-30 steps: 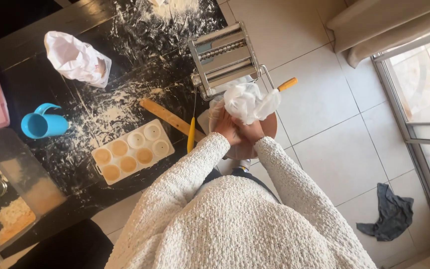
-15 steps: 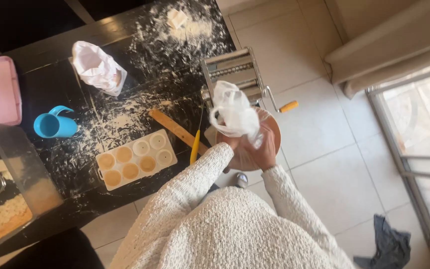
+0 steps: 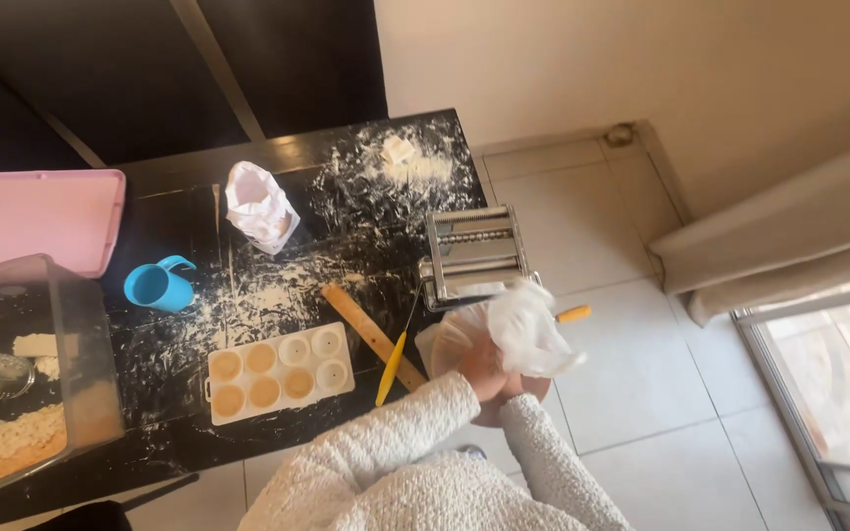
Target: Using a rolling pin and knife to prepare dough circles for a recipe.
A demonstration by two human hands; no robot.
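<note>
Both hands are raised together at centre right of the frame, just off the edge of the flour-dusted black table [image 3: 189, 433]. The left hand [image 3: 479, 369] and the right hand [image 3: 516, 385] are touching each other, and both are closed around the lower part of a crumpled translucent white plastic bag [image 3: 531, 329]. The bag's loose upper part bulges above the fingers. Individual finger positions cannot be resolved because the hands are blurred. Directly behind the hands is a round brownish plate [image 3: 445, 346]; whether either hand contacts it cannot be determined.

Just above the bag in the frame stands a silver metal pasta machine [image 3: 472, 251] at the table edge, with its orange-tipped crank handle [image 3: 573, 314] projecting right over the pale tiled floor [image 3: 602, 393].

Left of the hands, lying on the table:
- a yellow-handled tool [image 3: 391, 366], lying diagonally;
- a flat wooden stick [image 3: 366, 332], crossing beside the tool;
- a white rectangular mould tray with eight round cavities [image 3: 277, 372].

Further left are a blue plastic mug [image 3: 154, 285] on its side, a crumpled white paper bag [image 3: 260, 206], a pink tray [image 3: 31, 216] at upper left, and a clear plastic container [image 3: 86, 344] at lower left.
</note>
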